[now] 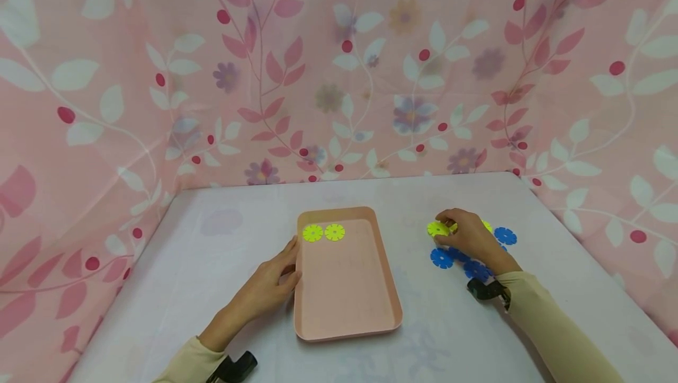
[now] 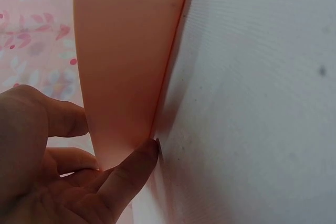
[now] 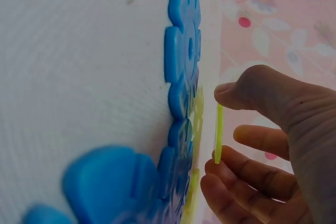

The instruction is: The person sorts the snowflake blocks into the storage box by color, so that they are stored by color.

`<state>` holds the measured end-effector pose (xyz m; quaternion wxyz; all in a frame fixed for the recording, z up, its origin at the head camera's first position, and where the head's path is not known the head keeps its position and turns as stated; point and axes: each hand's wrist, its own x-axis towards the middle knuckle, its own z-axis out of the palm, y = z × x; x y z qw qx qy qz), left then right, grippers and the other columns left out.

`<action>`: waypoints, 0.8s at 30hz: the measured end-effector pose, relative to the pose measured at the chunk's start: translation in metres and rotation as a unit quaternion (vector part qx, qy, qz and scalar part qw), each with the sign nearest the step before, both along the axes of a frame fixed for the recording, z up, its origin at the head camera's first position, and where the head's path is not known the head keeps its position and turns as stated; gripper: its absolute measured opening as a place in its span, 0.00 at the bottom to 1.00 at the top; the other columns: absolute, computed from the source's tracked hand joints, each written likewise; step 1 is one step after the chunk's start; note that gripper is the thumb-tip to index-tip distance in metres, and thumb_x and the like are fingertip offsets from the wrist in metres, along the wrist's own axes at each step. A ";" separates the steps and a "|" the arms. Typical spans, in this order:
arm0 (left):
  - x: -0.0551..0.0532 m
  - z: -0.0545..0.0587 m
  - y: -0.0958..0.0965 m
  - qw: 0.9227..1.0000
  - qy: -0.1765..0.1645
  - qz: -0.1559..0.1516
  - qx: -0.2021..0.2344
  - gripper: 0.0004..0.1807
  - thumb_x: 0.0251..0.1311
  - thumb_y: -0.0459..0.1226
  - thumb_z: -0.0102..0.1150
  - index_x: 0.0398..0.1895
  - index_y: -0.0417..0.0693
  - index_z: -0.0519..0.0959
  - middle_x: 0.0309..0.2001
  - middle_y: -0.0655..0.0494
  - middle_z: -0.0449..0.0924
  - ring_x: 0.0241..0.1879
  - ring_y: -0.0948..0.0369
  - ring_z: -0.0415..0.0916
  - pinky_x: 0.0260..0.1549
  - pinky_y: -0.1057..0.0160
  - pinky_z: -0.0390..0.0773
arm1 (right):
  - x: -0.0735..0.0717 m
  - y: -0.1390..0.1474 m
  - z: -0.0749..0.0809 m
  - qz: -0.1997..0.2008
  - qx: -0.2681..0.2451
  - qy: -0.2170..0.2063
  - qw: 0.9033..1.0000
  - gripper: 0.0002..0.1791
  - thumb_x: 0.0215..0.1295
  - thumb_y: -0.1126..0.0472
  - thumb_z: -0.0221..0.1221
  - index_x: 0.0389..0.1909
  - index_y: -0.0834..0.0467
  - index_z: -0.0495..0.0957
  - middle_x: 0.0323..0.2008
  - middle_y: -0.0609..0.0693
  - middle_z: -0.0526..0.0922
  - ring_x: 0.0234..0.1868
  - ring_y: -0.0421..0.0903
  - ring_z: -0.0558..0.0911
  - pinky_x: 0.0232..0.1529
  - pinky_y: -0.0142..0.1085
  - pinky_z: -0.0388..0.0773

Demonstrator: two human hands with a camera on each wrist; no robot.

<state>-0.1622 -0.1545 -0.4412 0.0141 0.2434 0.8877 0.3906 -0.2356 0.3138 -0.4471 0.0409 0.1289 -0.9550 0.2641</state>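
Note:
A pink tray [image 1: 346, 289] lies on the table, with two yellow-green flower discs [image 1: 335, 232] side by side at its far left. My left hand [image 1: 267, 283] rests against the tray's left side; in the left wrist view its fingers touch the outer wall [image 2: 126, 66], uncurled. Right of the tray, my right hand [image 1: 466, 233] pinches a yellow-green flower disc [image 1: 437, 229] between thumb and fingertips. The right wrist view shows that disc [image 3: 218, 135] edge-on, raised off the table. Below the hand lie several blue flower discs [image 1: 442, 258], partly hidden by it.
More yellow-green discs [image 1: 486, 226] lie among the blue ones, partly covered by the right hand. A white cloth [image 1: 212, 277] covers the table. Pink floral curtains [image 1: 339, 77] stand behind it and at both sides.

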 end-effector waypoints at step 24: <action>0.000 0.000 -0.001 1.000 0.007 -0.003 -0.004 0.36 0.73 0.32 0.57 0.81 0.42 0.57 0.80 0.40 0.50 0.62 0.53 0.78 0.65 0.46 0.70 | 0.001 -0.006 0.012 0.011 -0.025 0.021 0.999 0.22 0.59 0.64 0.74 0.53 0.69 0.83 0.48 0.62 0.82 0.47 0.60 0.83 0.49 0.53 0.84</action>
